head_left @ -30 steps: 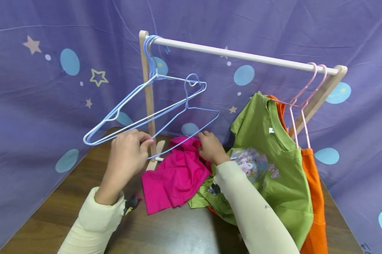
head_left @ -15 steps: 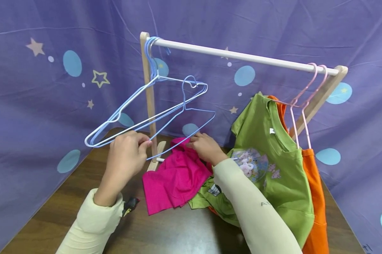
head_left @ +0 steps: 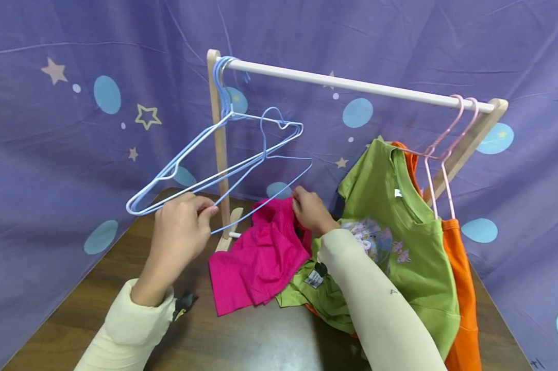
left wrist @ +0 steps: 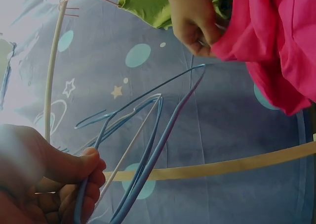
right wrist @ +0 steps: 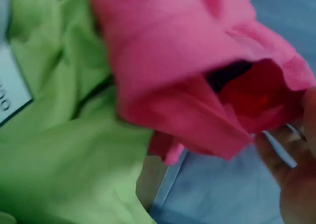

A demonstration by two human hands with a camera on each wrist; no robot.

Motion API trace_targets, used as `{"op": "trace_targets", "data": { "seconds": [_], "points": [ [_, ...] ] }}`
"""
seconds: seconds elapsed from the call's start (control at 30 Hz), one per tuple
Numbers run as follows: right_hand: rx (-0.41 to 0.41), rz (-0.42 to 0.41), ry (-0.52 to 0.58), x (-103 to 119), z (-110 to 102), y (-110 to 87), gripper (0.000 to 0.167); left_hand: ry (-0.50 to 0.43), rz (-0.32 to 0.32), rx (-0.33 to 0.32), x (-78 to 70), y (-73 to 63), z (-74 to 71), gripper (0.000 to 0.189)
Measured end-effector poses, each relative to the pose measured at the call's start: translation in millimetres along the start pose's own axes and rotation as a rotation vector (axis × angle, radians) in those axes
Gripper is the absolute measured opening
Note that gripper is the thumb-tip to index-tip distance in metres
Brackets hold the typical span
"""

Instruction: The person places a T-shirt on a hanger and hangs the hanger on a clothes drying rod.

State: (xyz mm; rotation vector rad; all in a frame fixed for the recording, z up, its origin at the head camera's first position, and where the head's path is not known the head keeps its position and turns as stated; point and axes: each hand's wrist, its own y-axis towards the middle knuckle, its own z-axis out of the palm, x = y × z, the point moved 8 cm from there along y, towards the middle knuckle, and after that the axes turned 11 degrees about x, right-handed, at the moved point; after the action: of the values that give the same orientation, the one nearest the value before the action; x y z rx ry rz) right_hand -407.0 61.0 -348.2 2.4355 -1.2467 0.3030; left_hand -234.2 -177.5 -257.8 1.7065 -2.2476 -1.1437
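My left hand (head_left: pixel 181 232) pinches a blue hanger (head_left: pixel 241 178) by one lower end between thumb and fingers, its hook pointing up. In the left wrist view the thumb presses the blue wire (left wrist: pixel 101 135) against curled fingers. To the right, my right hand (head_left: pixel 312 210) pinches the upper edge of a pink garment (head_left: pixel 260 263) that droops onto the table. The right wrist view shows the garment's opening (right wrist: pixel 256 98) gaping, with the fingers at its rim. The free end of the hanger stands just above and left of the right hand, apart from the pink cloth.
A clothes rack with a white bar (head_left: pixel 353 82) stands behind. More blue and white hangers (head_left: pixel 214 123) hang at its left end. A green T-shirt (head_left: pixel 385 196) and an orange garment (head_left: pixel 459 288) hang on pink hangers at the right. Crumpled green cloth (head_left: pixel 325 304) lies on the wooden table (head_left: pixel 241 345).
The right hand shifts left, then back right, lifting the pink garment's top edge a little. The held hanger drifts slightly left and its hook tilts left with the left hand.
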Motion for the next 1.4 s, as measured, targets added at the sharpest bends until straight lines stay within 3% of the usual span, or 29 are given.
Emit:
{"op": "trace_targets", "data": {
  "seconds": [0.17,0.27,0.47,0.57,0.7,0.9,1.03,1.17,1.27,1.4],
  "points": [
    [-0.103,0.151,0.124,-20.9,-22.4,0.2,0.015,0.014,0.010,0.001,-0.6,-3.7,-4.0,0.005],
    [-0.144,0.319,0.215,-34.7,-32.9,-3.3,0.013,0.026,0.028,0.005,-3.2,-6.4,-7.3,0.004],
    [-0.179,0.566,0.746,-60.0,-34.2,-10.5,0.012,0.037,0.061,0.019,-11.5,-10.6,-16.2,0.004],
    [-0.202,0.621,0.891,-65.5,-36.0,-11.8,0.015,0.043,0.075,0.023,-15.0,-13.1,-20.7,0.005],
    [-0.227,0.675,0.909,-71.7,-41.5,-13.4,0.015,0.052,0.086,0.024,-16.9,-15.9,-25.4,0.006],
    [-0.285,0.770,0.839,-79.1,-52.4,-18.7,0.006,0.065,0.102,0.031,-16.5,-16.4,-30.3,0.006],
    [-0.315,0.803,0.800,-79.8,-61.0,-20.1,0.023,0.071,0.107,0.054,-16.9,-17.0,-29.7,0.006],
    [-0.295,0.829,0.650,-80.9,-70.0,-19.4,0.036,0.079,0.114,0.072,-18.9,-18.5,-27.9,0.005],
    [-0.286,0.851,0.564,-83.5,-75.0,-19.2,0.040,0.082,0.120,0.067,-20.8,-19.2,-28.7,0.006],
    [-0.293,0.861,0.552,-87.0,-77.6,-19.2,0.041,0.081,0.128,0.056,-23.6,-20.5,-31.4,0.006]
  ]
}}
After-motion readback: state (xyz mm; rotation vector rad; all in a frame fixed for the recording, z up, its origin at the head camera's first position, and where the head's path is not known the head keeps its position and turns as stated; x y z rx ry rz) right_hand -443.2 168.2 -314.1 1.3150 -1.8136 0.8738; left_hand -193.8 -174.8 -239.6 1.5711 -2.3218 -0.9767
